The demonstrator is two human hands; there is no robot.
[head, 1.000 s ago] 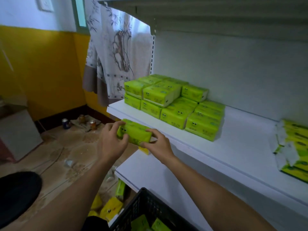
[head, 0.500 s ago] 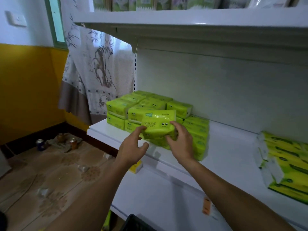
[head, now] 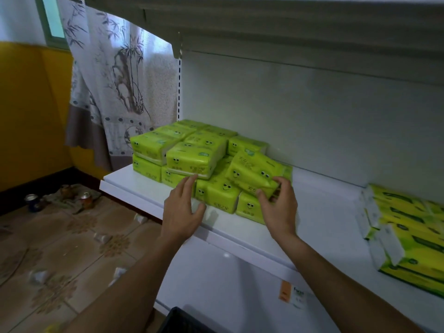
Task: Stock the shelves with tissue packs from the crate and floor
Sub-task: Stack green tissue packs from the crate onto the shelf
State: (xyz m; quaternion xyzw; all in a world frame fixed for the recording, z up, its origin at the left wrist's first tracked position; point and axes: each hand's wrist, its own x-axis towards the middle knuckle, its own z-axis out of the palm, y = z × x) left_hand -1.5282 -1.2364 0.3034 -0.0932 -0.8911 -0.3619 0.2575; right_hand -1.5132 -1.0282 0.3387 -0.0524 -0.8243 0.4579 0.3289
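Tissue pack (head: 252, 171) tilts, pinched at its near corner by the right hand (head: 280, 210), with the left hand (head: 182, 210) spread empty just leftward.

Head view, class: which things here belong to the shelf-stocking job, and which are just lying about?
Job: tilted tissue pack, right hand gripping it, left hand, stacked tissue packs, shelf, crate.
Lying about: drink cans, rag, paper scraps, curtain.

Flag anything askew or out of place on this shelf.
Yes: one green tissue pack sits tilted on the stack's right front, while neighbouring packs lie flat. The right hand grips its lower corner, so it is not yet seated. Also, drink cans and scraps litter the floor.
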